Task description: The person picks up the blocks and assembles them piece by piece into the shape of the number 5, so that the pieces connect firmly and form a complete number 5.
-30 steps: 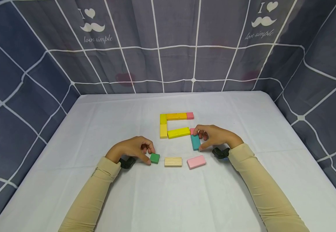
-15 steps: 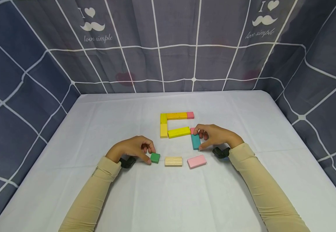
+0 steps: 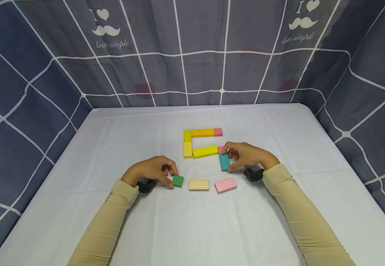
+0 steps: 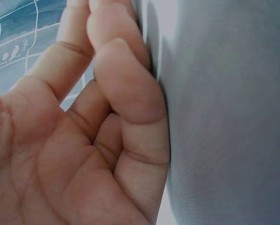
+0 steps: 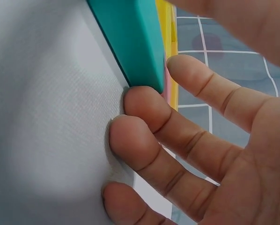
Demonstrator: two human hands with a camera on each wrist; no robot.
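Note:
In the head view my left hand [image 3: 154, 169] rests at a small green block [image 3: 178, 181], thumb at its near left corner and index finger at its far edge. The left wrist view shows curled fingers [image 4: 130, 89] against the cloth, the block hidden. My right hand [image 3: 248, 155] holds a teal block [image 3: 224, 162] lengthwise, thumb at the near end and index finger at the far end. There it meets a small pink block [image 3: 220, 149], partly covered by the fingers. From the right wrist, the teal block [image 5: 133, 44] lies flat, with a fingertip right at its end.
Yellow blocks [image 3: 205, 152] form a bracket shape beyond the hands, topped by an orange-yellow block [image 3: 203, 133] and a small pink-red block [image 3: 218, 132]. Nearer lie a ridged wooden block [image 3: 198, 185] and a light pink block [image 3: 225, 185]. Dark checked cloth walls [image 3: 200, 74] enclose the white table [image 3: 192, 229].

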